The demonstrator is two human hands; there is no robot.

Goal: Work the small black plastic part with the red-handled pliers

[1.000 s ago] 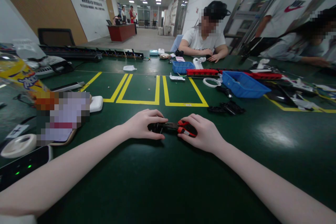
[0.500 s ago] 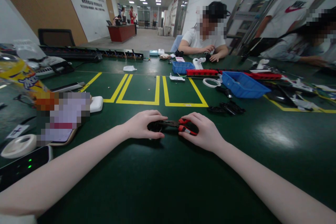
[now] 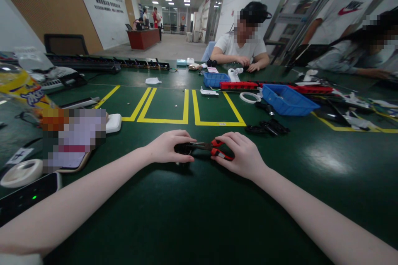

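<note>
In the head view, my right hand [image 3: 241, 153] is closed round the red-and-black handles of a pair of pliers [image 3: 217, 149]. The pliers' jaws point left, at a small black part [image 3: 183, 148] between the thumb and fingers of my left hand [image 3: 171, 147]. My fingers cover much of that part, so its exact kind is unclear. The jaw tips reach the part; whether they grip it I cannot make out. Both hands are low over the green table [image 3: 199, 211].
Beyond my hands, yellow tape [image 3: 161, 121] marks boxes on the table. Black parts [image 3: 269, 127] and a blue bin [image 3: 289, 101] lie to the right. At left are a phone [image 3: 77, 140], a tape roll [image 3: 21, 173] and a bottle [image 3: 27, 95]. A person [image 3: 241, 45] sits opposite.
Both hands stay almost in place, with the pliers and black part still held. The pliers' handles look much the same. One of two green lights on the device at left has gone out.
</note>
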